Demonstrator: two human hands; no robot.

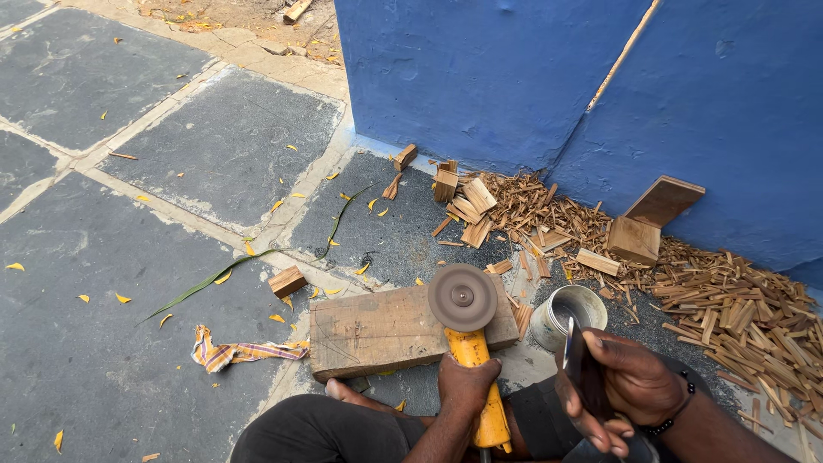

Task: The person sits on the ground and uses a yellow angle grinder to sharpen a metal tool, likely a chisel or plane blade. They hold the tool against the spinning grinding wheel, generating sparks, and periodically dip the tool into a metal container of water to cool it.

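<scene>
The lower end of the yellow angle grinder (473, 360) is cut off by the frame edge; its grey disc faces up over the wooden block (386, 330) on the stone floor (129, 343). The handle is wrapped by the left hand (465, 386). A thin dark blade (576, 360) is pinched in the right hand (630, 386), its lower part hidden. The contents of the metal can (566, 313) cannot be made out. Wood offcuts (729, 309) are heaped along the blue wall (514, 77).

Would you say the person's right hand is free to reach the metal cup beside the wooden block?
Probably not freely: the right hand already grips a dark blade, though the metal cup sits just ahead with nothing between.
</scene>
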